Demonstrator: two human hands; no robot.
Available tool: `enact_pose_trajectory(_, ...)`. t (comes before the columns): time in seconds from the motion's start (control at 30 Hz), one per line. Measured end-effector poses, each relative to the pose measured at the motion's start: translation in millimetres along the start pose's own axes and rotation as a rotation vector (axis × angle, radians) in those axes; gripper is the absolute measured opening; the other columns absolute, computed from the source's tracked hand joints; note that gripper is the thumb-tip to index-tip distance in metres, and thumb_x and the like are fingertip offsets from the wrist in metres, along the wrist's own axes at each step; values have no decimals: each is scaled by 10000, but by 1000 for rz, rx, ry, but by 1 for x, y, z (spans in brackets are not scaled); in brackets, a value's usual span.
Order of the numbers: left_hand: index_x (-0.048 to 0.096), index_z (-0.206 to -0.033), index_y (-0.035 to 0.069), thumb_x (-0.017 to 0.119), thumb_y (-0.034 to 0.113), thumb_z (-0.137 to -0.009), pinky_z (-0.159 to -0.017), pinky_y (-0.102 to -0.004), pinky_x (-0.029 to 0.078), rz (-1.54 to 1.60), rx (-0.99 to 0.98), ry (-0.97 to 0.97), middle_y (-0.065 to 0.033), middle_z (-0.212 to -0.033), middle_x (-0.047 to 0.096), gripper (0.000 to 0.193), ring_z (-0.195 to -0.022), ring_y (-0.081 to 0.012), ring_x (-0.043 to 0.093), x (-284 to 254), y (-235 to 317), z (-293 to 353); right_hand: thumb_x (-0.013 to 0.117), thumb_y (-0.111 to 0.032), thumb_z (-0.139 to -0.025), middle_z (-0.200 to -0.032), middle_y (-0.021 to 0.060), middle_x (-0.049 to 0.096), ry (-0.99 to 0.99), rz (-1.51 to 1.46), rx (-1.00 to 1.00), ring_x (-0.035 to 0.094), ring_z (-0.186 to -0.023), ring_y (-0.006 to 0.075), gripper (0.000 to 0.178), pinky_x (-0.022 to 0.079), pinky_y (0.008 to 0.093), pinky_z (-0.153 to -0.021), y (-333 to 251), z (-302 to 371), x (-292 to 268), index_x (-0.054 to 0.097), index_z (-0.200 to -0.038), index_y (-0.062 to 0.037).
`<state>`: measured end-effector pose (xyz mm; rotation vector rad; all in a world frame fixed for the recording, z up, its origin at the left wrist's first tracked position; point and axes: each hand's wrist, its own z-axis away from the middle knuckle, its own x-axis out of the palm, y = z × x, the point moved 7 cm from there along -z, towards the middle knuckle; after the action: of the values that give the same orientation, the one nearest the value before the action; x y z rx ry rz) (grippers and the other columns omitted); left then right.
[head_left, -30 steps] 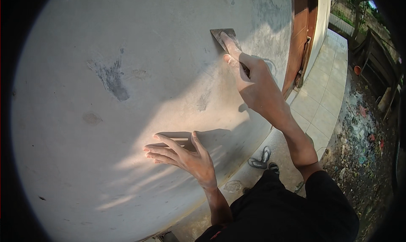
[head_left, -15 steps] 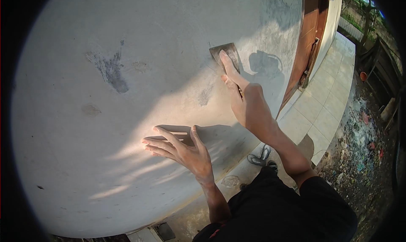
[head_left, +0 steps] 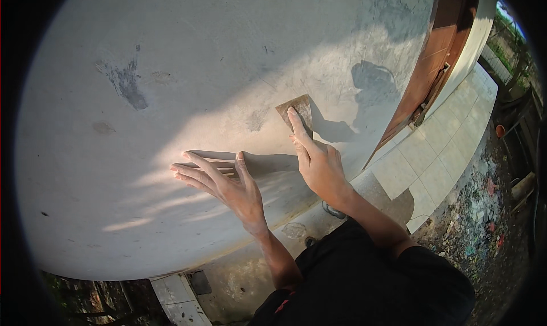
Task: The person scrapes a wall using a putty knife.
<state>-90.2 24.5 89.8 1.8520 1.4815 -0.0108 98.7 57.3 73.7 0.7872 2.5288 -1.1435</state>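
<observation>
The right hand [head_left: 322, 169] is grasping a scraper [head_left: 302, 106] with a broad grey blade, and its fingers are closing around the handle, which the hand is mostly hiding. One finger is stretching out straight along the face of the blade, while the thumb is pressing in at the side. The scraper is standing with its blade pointing upward at the pale wall [head_left: 188, 92], in the sunlit part; how firmly the edge is meeting the surface, I cannot tell. The left hand [head_left: 235, 192] is holding nothing — its fingers are spreading wide, with the thumb pointing up and well apart from the others. The fingertips are lying at the wall, lower and to the left of the scraper, and they are seeming to touch it. Beside the hands, shadows are falling on the wall. Farther right, a brown door [head_left: 434, 55] is standing beside pale floor tiles [head_left: 444, 135].
</observation>
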Motion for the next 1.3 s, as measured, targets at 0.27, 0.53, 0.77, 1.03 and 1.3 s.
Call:
enact_pose_trajectory(0.27,137,-1569,85,709,301,-886,-1172,-613,148,-23,-59,25,-244,-1617,-50,916,-1489,-436,-50,-20,41,6,562,-55,-952,-901,191,720,-63,-91,-182,725,-729,288,577,551,377,-579,-56,-65,-36,387,-1496,-134)
enact_pose_trajectory(0.53,151,-1520,-86,507,254,-1012,-1042,-453,416,697,-70,-418,-289,-1480,343,707,-1332,-368,432,27,108,101,368,-254,-1046,-799,200,696,-532,-433,73,709,-683,307,465,571,381,-633,14,-12,-22,389,-1491,-121)
enact_pose_trajectory(0.77,173,-1534,-39,550,239,-982,-1080,-474,362,621,-103,-287,-267,-1451,297,724,-1311,-386,398,47,115,102,270,-387,-1063,-720,216,641,-734,-461,49,603,-549,272,530,468,388,-571,27,-30,-30,426,-1472,-88)
enact_pose_trajectory(1.03,228,-1460,-74,597,73,-877,-994,-467,418,478,-127,-420,-280,-1342,360,705,-1180,-450,480,44,156,75,329,-518,-1039,-1026,253,666,-926,-340,18,655,-932,316,645,496,404,-838,-11,-76,-37,412,-1472,-46)
enact_pose_trajectory(1.3,294,-1401,-74,546,20,-874,-862,-462,475,448,-114,-76,-309,-1210,444,591,-963,-440,577,80,160,50,461,-607,-963,-1370,245,537,-976,-499,-224,541,-1251,383,739,415,486,-1039,-20,-91,-33,448,-1444,-46)
